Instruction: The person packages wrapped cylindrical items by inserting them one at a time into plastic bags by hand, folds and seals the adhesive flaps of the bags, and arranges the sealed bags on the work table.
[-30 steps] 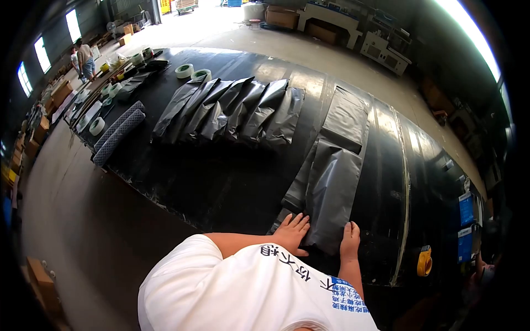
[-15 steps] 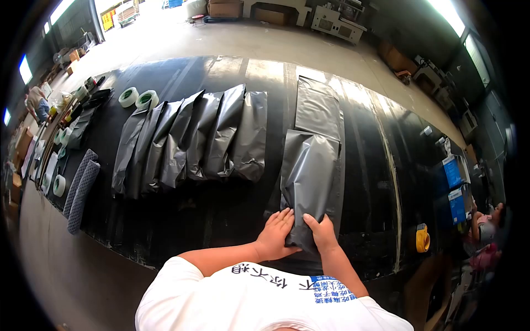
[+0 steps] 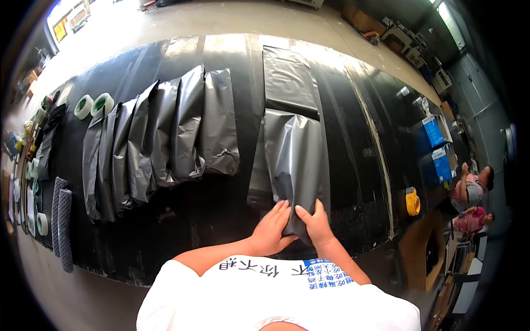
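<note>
I see both hands at the near end of the grey bag (image 3: 292, 157), which lies lengthwise on the black counter (image 3: 353, 223) directly ahead of the wearer. The left hand (image 3: 270, 227) is laid along the bag's left side, fingers straight and together, thumb reaching across below; I cannot tell whether that thumb closes on the plastic. The right hand (image 3: 316, 223) grips the right edge, its thumb on top and its fingers along the side. Between the two, the bag's end is gathered narrow and creased.

Beneath the bag I make out flat grey sheeting (image 3: 290, 83), showing past its far end and along both sides. To the left, a row of similar filled bags (image 3: 163, 135) leans side by side, overlapping, with two tape rolls (image 3: 93, 106) just beyond its far left corner. Further left, near the counter's edge, two quilted rolls (image 3: 62, 226) lie next to each other, and another tape roll (image 3: 42, 224) sits beside them.

Over on the right I have a yellow ring-shaped item (image 3: 412, 202) near the edge, then two blue boxes (image 3: 437, 148) farther along. Past that end I see two people (image 3: 472, 204) in pinkish tops. Concrete floor (image 3: 182, 21) stretches beyond the far side.
</note>
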`<state>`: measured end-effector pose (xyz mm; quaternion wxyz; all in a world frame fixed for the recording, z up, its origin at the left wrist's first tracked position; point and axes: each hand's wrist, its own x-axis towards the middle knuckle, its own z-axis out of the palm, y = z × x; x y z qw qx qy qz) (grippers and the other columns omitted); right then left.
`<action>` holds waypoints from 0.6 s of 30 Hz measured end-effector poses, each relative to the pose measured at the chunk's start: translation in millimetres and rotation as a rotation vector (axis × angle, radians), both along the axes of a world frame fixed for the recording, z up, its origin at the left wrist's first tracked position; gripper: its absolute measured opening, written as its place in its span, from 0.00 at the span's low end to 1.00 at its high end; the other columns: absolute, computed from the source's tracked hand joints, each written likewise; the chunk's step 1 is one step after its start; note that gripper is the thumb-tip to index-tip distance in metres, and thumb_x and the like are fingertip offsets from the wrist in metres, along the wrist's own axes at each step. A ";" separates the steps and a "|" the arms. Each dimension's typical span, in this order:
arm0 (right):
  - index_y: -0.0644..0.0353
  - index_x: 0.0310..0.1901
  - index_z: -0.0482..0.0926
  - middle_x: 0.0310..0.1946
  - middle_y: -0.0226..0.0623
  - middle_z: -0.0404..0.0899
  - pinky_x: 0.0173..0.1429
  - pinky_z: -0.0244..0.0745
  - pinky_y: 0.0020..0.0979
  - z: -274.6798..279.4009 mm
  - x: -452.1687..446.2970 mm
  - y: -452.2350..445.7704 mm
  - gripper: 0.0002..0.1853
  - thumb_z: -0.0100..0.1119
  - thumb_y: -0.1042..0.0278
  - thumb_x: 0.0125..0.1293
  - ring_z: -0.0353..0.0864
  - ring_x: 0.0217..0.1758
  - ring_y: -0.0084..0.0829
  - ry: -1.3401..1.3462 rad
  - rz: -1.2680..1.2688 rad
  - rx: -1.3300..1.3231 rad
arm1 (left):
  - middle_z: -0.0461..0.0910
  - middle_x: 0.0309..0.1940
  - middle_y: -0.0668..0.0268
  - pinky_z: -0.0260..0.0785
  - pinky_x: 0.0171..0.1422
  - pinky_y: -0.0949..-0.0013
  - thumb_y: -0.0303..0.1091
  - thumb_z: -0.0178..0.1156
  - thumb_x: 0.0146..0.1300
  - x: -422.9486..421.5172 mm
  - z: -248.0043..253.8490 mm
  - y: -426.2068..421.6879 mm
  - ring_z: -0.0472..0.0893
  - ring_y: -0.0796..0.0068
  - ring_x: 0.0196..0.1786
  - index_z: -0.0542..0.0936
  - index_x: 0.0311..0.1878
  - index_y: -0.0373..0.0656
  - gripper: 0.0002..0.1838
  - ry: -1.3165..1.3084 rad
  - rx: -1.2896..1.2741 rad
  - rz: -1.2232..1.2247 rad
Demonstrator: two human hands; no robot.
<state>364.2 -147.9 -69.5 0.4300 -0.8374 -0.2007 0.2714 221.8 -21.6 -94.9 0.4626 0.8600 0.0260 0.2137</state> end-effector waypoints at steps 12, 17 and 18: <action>0.67 0.63 0.69 0.55 0.38 0.77 0.65 0.69 0.31 43.4 -18.7 -81.5 0.44 0.80 0.55 0.48 0.76 0.57 0.31 0.518 -0.092 0.481 | 0.56 0.76 0.46 0.64 0.72 0.52 0.46 0.74 0.53 69.8 -19.5 106.7 0.61 0.44 0.73 0.69 0.71 0.53 0.41 0.455 0.162 0.399; 0.68 0.64 0.68 0.55 0.36 0.76 0.64 0.69 0.32 73.4 18.0 -42.1 0.45 0.77 0.48 0.51 0.75 0.58 0.30 0.326 0.079 0.543 | 0.59 0.74 0.44 0.69 0.69 0.56 0.36 0.75 0.53 66.2 -66.4 70.7 0.73 0.46 0.65 0.71 0.70 0.50 0.40 0.414 -0.127 0.337; 0.68 0.65 0.68 0.56 0.37 0.76 0.64 0.69 0.32 84.9 24.7 -21.2 0.44 0.76 0.48 0.53 0.75 0.59 0.30 0.323 0.080 0.550 | 0.61 0.72 0.44 0.70 0.68 0.55 0.36 0.73 0.54 63.7 -66.5 61.8 0.74 0.47 0.65 0.70 0.70 0.49 0.38 0.354 -0.522 0.334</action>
